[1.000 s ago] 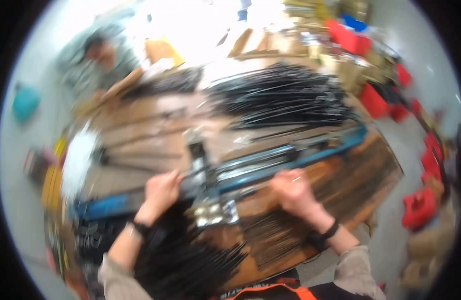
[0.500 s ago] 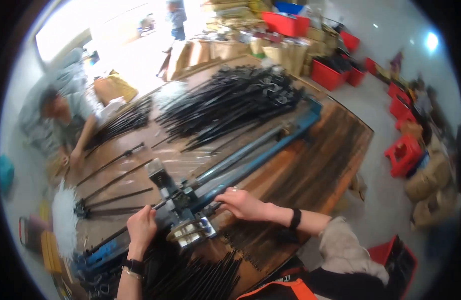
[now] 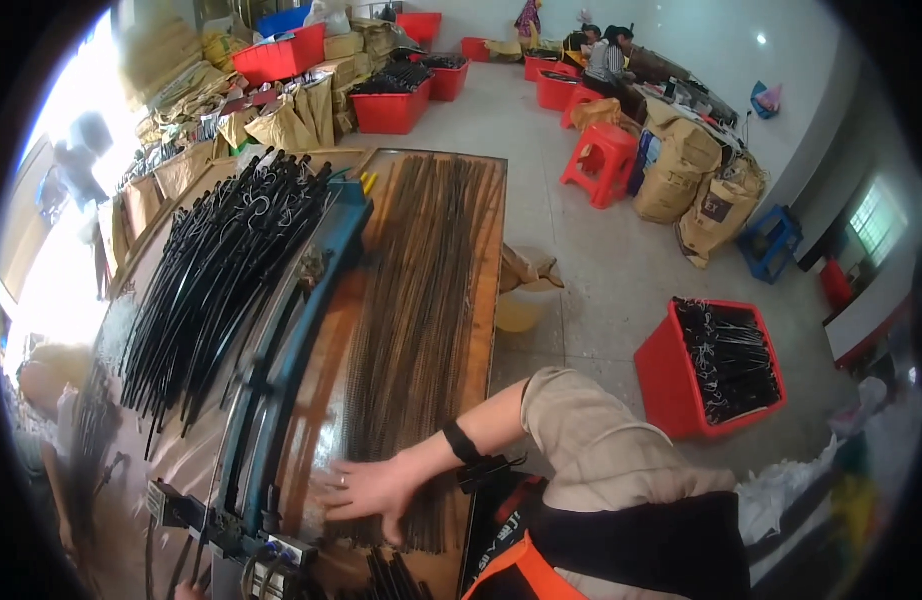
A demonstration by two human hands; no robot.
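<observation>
From where I stand, the wooden table (image 3: 306, 450) is the biggest thing here, reaching away from the worker towards the far side of the room. Over its right half lies a long, flat spread of thin brownish rods (image 3: 411, 320), side by side and running lengthwise. Left of them a blue rail (image 3: 299, 345) runs along the table, and beyond it a thick heap of black rods (image 3: 221, 270) is piled up. On the floor to the right, well apart from the table, sits a red crate (image 3: 671, 385) packed with black pieces; farther back there's a red stool (image 3: 606, 165). The worker's right hand (image 3: 376, 490) is wide open, palm down, fingers spread leftward over the near end of the thin rods; I see nothing in its grasp and can't tell whether it touches them. Just beside it is a metal clamp (image 3: 281, 560) at the rail's near end. Of the left hand (image 3: 189, 590) only a sliver shows at the lower edge, so I can't tell how far it's open or what it holds. Smallest are a black wristband (image 3: 461, 442) and a ring (image 3: 343, 481) on the right.
</observation>
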